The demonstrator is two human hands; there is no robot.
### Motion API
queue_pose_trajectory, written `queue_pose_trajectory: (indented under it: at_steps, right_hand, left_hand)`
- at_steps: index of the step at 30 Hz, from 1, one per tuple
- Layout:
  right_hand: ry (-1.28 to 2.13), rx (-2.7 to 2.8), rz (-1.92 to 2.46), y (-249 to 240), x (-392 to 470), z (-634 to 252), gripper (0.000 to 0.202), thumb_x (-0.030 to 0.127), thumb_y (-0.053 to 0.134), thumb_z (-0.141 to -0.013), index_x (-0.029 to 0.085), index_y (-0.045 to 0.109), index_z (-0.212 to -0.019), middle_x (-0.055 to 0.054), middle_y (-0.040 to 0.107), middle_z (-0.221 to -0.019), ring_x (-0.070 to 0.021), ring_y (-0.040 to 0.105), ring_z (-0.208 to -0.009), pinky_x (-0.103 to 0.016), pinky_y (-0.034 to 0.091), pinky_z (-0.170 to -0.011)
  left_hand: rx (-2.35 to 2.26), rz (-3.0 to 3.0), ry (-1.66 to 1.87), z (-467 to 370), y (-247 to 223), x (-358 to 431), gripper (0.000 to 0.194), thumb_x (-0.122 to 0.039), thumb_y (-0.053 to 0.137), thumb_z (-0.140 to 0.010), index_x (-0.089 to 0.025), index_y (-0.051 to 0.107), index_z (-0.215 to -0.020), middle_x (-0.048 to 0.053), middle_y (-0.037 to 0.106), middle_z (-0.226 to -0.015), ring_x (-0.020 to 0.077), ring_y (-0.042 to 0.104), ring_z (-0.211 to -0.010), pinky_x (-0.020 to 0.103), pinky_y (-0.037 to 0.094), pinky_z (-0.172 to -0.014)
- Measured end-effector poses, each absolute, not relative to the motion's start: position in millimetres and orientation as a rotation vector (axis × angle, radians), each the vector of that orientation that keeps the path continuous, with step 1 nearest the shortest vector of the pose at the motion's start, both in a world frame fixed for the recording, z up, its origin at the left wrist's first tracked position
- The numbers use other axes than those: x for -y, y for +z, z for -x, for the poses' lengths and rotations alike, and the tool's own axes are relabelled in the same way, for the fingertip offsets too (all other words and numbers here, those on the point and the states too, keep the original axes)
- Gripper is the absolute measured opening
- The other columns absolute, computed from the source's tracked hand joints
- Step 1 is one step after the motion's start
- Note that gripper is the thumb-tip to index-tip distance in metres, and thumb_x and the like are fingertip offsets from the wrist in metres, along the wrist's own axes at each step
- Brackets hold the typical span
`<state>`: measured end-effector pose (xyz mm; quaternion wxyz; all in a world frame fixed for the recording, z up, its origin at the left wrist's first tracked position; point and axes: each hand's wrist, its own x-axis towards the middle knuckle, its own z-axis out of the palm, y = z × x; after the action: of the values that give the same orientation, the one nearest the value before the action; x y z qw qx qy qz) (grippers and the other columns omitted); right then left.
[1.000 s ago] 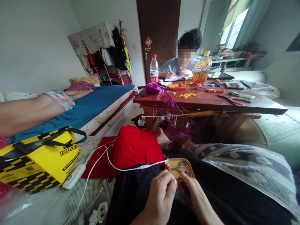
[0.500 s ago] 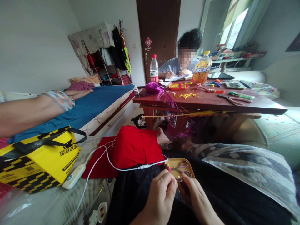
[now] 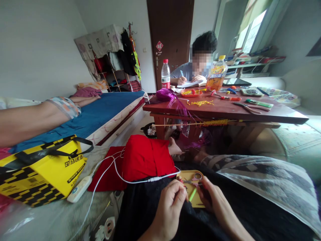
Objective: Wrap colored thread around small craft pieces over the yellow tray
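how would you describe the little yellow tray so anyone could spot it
Start at the big red cushion on the bed. Just right of it, on the dark lap, beside both hands, lies the yellow tray. Unlike the orange tray on the table, it holds small scissors.

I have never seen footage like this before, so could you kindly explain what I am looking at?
There is no machine here. A camera worn on a person's head looks forward and down at their own two bare hands. The left hand and right hand meet over a small yellow tray on the lap, which holds small scissors. A thin green strip runs between the hands; which one grips it is unclear. Ahead, another person writes at a red-brown table bearing bottles and tools.
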<state>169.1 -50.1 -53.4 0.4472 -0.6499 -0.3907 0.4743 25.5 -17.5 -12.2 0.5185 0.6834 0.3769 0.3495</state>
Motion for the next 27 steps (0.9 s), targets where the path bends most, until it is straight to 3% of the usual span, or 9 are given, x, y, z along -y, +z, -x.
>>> queue_pose_trajectory:
  at_steps: [2,4,6,9,13,16,18,21,27]
  right_hand:
    - [1.058,1.289,1.808,-67,45,-183,0.037,0.044,0.027,-0.088,0.021,0.052,-0.073,-0.001,0.059,-0.066,-0.0169,0.056,-0.061,-0.025,0.039,-0.057]
    - [0.971,1.446,1.982,-87,41,-192,0.018,0.03,0.046,-0.08,0.018,0.058,-0.087,-0.006,0.065,-0.074,-0.0232,0.06,-0.068,-0.03,0.039,-0.062]
    - [0.921,1.512,2.076,-106,39,-196,0.027,0.013,0.05,-0.07,0.016,0.06,-0.095,-0.013,0.068,-0.086,-0.0287,0.061,-0.079,-0.035,0.039,-0.068]
    - [0.878,1.569,2.105,-118,37,-195,0.037,0.003,0.047,-0.065,0.013,0.063,-0.097,-0.019,0.063,-0.106,-0.0334,0.058,-0.094,-0.043,0.036,-0.08]
    - [0.953,1.589,1.926,-89,38,-187,0.029,0.014,0.047,-0.074,0.015,0.063,-0.098,-0.015,0.062,-0.108,-0.0287,0.055,-0.1,-0.038,0.038,-0.085]
    - [1.187,1.437,1.619,-55,41,-177,0.034,0.036,0.033,-0.088,0.018,0.06,-0.099,-0.006,0.065,-0.09,-0.0186,0.061,-0.082,-0.028,0.046,-0.071]
    - [1.413,1.039,1.267,-40,43,-170,0.032,0.044,0.047,-0.082,0.017,0.061,-0.091,-0.003,0.063,-0.077,-0.0161,0.059,-0.069,-0.026,0.045,-0.064]
    - [1.493,0.693,1.051,-32,45,-163,0.029,0.042,0.069,-0.066,0.015,0.061,-0.072,0.002,0.055,-0.059,-0.0102,0.049,-0.053,-0.022,0.04,-0.055]
    - [1.355,0.776,1.187,-31,46,-169,0.033,0.046,0.069,-0.065,0.014,0.06,-0.068,0.003,0.053,-0.056,-0.0089,0.046,-0.049,-0.02,0.038,-0.048]
  left_hand:
    - [-0.86,-1.406,0.861,-26,-14,16,0.032,-0.043,0.047,-0.083,-0.017,0.048,-0.064,0.002,0.049,-0.079,0.0114,0.044,-0.064,0.025,0.037,-0.063]
    - [-0.821,-1.172,0.86,-26,-17,14,0.032,-0.047,0.054,-0.077,-0.017,0.051,-0.069,0.0,0.048,-0.076,0.0098,0.041,-0.06,0.025,0.035,-0.061]
    - [-0.78,-0.958,0.839,-27,-20,14,0.032,-0.047,0.061,-0.072,-0.016,0.052,-0.074,-0.002,0.044,-0.067,0.0079,0.036,-0.055,0.024,0.031,-0.058]
    - [-0.681,-0.704,0.797,-27,-23,12,0.033,-0.04,0.07,-0.066,-0.015,0.048,-0.068,-0.003,0.043,-0.065,0.0046,0.033,-0.051,0.022,0.025,-0.053]
    - [-0.562,-0.54,0.727,-27,-23,10,0.034,-0.033,0.072,-0.065,-0.015,0.043,-0.063,-0.004,0.041,-0.064,0.0025,0.03,-0.047,0.02,0.02,-0.049]
    - [-0.529,-0.521,0.696,-28,-22,10,0.031,-0.031,0.071,-0.067,-0.014,0.045,-0.063,-0.004,0.041,-0.063,0.0026,0.028,-0.047,0.019,0.019,-0.048]
    - [-0.518,-0.533,0.697,-28,-22,11,0.03,-0.031,0.069,-0.068,-0.013,0.046,-0.062,-0.004,0.04,-0.061,0.0026,0.028,-0.046,0.019,0.019,-0.048]
    - [-0.528,-0.574,0.69,-28,-22,13,0.03,-0.031,0.068,-0.069,-0.013,0.046,-0.061,-0.005,0.039,-0.06,0.0026,0.027,-0.047,0.019,0.019,-0.049]
    - [-0.764,-1.024,0.667,-21,-27,7,0.032,-0.04,0.06,-0.074,-0.015,0.047,-0.059,-0.006,0.035,-0.054,0.007,0.029,-0.052,0.02,0.023,-0.052]
